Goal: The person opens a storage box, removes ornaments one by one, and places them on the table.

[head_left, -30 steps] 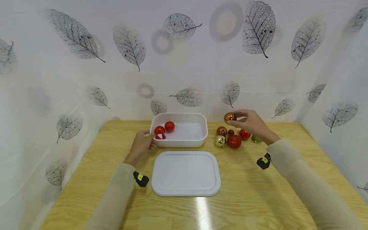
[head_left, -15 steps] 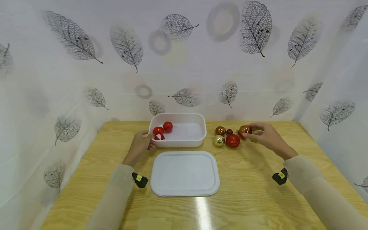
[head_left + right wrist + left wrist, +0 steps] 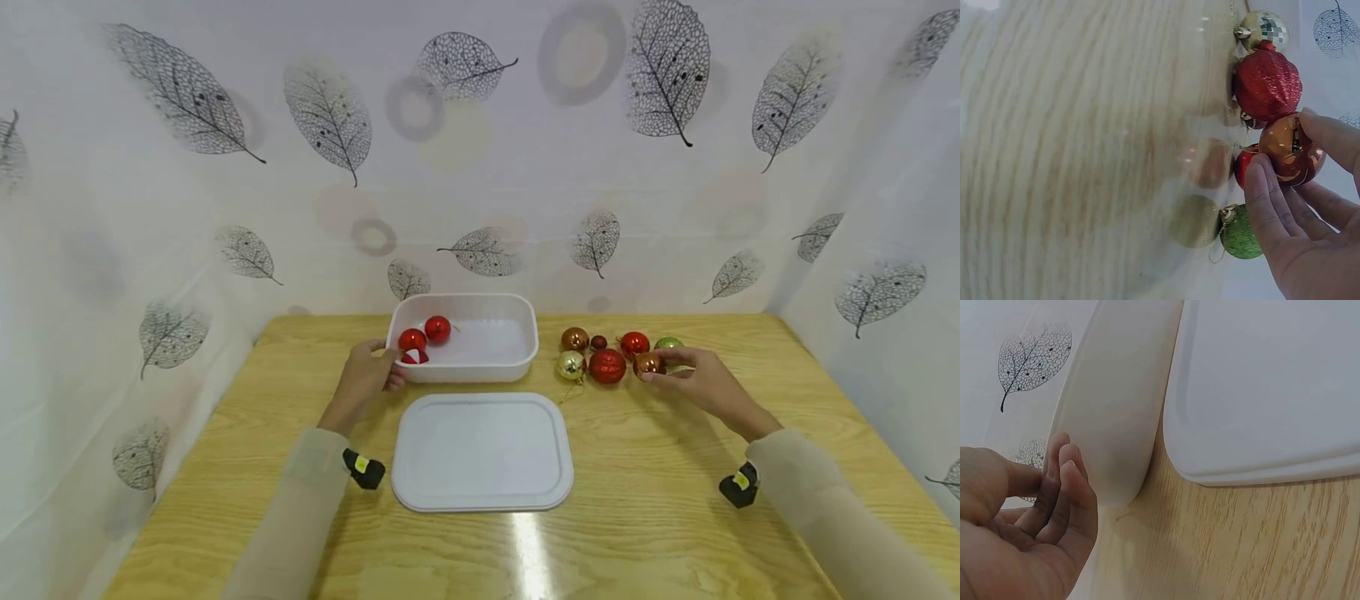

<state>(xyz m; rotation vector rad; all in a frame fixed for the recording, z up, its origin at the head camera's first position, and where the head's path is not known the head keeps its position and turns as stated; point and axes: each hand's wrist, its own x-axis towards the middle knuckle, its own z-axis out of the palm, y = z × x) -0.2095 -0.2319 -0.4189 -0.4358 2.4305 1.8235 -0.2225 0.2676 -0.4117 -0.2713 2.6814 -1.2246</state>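
My left hand (image 3: 366, 377) grips the left end of a white plastic box (image 3: 480, 373), thumb and fingers at its rim. Inside the box, at its left, lie two red ornament balls (image 3: 437, 329) and a red-and-white one (image 3: 415, 357). Between thumb and fingertips, my right hand (image 3: 708, 385) holds a shiny copper Christmas ball (image 3: 1291, 150). Around it are a glittery red ball (image 3: 607, 367), a shiny red ball (image 3: 634, 344) and a green ball (image 3: 1242, 232), which the fingers partly cover in the right wrist view.
A white lid (image 3: 482, 452) lies flat on the wooden table (image 3: 637, 500) in front of the box. Left of the glittery red ball sit a gold mirrored ball (image 3: 571, 365), another copper ball (image 3: 575, 339) and a small dark red one (image 3: 598, 342). A leaf-print curtain (image 3: 480, 167) hangs behind.
My right hand has carried the copper ball rightward and down, from above the group to beside the glittery red ball. My left hand has stayed on the box.
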